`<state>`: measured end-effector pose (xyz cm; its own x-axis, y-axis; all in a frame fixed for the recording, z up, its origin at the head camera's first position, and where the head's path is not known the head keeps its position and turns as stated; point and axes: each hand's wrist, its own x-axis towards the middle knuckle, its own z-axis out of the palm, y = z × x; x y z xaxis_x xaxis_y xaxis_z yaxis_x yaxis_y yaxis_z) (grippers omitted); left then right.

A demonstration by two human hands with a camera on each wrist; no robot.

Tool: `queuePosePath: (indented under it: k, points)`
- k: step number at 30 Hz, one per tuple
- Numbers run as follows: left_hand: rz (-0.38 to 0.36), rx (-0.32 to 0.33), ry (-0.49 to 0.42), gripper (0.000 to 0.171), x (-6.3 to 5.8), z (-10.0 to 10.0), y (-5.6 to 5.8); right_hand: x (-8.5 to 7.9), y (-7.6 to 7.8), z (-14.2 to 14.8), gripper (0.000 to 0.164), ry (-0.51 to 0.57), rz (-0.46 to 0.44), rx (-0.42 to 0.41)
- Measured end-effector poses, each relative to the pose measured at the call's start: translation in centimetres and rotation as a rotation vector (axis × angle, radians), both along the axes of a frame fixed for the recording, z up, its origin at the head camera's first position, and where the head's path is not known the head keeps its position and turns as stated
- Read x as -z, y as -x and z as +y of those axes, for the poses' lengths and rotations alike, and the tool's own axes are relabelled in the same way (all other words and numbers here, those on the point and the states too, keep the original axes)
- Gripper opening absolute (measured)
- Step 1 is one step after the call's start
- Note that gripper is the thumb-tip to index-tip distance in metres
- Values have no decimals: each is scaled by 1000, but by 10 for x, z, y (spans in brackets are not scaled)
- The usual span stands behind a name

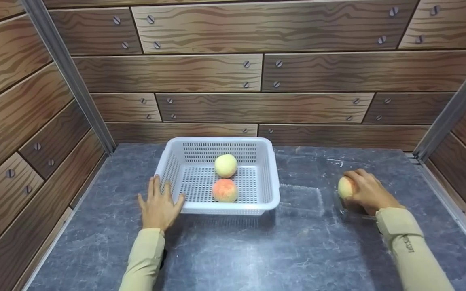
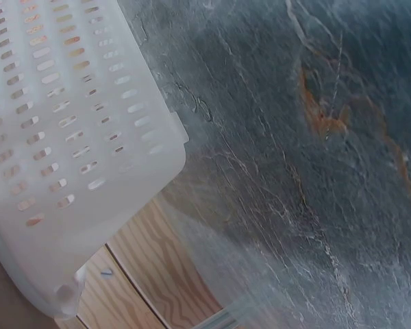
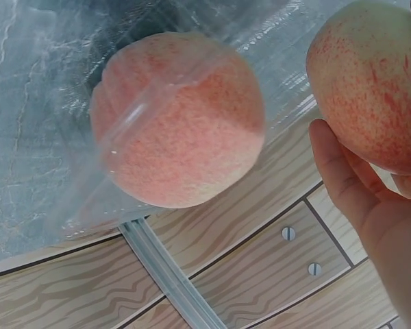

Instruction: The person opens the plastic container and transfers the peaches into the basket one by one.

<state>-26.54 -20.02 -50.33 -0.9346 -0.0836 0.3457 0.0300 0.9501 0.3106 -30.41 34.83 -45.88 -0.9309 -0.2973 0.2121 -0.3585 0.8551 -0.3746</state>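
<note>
In the head view, a white perforated plastic basket holds a pale yellow peach and a redder peach. My left hand, fingers spread, touches the basket's left front corner. To the right of the basket, my right hand grips a third peach between thumb and fingers. The right wrist view shows this held peach beside another peach, which lies under clear plastic. That last peach is hidden in the head view.
The dark marbled tabletop carries a faint rectangular outline right of the basket. Wood-patterned panels with metal corner posts enclose the back and both sides.
</note>
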Motion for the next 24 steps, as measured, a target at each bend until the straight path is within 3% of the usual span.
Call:
queuePosePath:
  k: [24]
  points:
    - [2, 10, -5, 67, -1, 0, -2, -13, 8, -19, 68, -19, 96, -65]
